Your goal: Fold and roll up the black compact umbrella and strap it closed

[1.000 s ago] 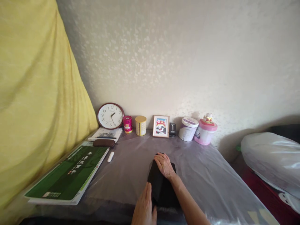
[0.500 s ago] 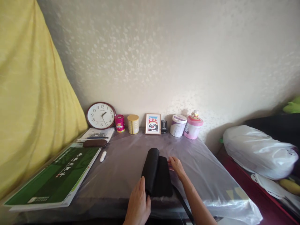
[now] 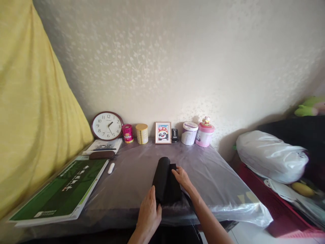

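Observation:
A rolled black cloth [image 3: 161, 179] lies near the front edge of the table, with a loose flat flap [image 3: 174, 189] along its right side. My left hand [image 3: 149, 211] grips the near left end of the roll, thumb on the side towards me and fingers along its left side. At the far right edge of the flap, my right hand [image 3: 181, 177] has its fingers closed on the cloth. A dark strap runs beneath my right forearm, mostly hidden by it.
Plastic film covers the table [image 3: 132, 176]. At left lie a green book [image 3: 61, 189], a brown case [image 3: 102, 155] and a small white object [image 3: 111, 168]. Along the wall stand a clock [image 3: 107, 126], a picture frame [image 3: 163, 133] and several tins and tubs. Right of the table sits a white plastic bag [image 3: 271, 156].
My right hand has moved left and now overlaps the flap's far corner. The flap has drawn in closer to the roll. The whole view has shifted slightly.

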`<move>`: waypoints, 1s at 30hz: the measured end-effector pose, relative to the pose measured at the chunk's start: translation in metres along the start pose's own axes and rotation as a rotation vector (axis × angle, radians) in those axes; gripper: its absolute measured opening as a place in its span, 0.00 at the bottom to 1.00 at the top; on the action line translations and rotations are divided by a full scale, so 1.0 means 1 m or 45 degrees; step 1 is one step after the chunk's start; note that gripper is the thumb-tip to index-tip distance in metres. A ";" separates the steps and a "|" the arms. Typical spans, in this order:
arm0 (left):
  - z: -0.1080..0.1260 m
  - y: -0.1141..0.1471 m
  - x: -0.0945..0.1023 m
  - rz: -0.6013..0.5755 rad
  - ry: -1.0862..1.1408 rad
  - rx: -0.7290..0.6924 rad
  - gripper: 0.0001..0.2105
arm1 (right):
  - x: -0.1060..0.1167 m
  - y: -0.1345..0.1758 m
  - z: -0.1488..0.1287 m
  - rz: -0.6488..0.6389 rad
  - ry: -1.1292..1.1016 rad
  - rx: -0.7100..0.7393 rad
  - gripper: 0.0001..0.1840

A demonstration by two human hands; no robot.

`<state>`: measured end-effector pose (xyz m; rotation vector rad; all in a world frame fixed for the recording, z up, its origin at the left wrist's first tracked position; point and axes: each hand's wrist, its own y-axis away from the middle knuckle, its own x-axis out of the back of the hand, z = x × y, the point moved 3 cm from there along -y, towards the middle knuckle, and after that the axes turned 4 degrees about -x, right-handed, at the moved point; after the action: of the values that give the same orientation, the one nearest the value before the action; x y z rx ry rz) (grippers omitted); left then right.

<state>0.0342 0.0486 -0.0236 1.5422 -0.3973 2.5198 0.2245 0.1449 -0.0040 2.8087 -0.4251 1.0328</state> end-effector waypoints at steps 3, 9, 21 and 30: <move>0.000 0.000 0.000 0.002 -0.002 -0.003 0.29 | -0.005 0.000 -0.008 -0.019 0.007 0.027 0.15; 0.001 0.000 -0.001 0.012 -0.004 0.000 0.29 | -0.015 0.000 -0.024 -0.042 -0.021 0.056 0.19; -0.003 -0.001 -0.002 0.024 -0.003 0.024 0.29 | -0.039 0.003 -0.044 -0.139 -0.124 0.134 0.19; -0.010 -0.001 -0.003 0.109 0.010 0.016 0.26 | -0.040 0.018 -0.049 -0.258 -0.214 0.340 0.18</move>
<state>0.0275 0.0530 -0.0308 1.5513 -0.4572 2.5965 0.1602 0.1467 0.0077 3.1059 -0.0129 0.8721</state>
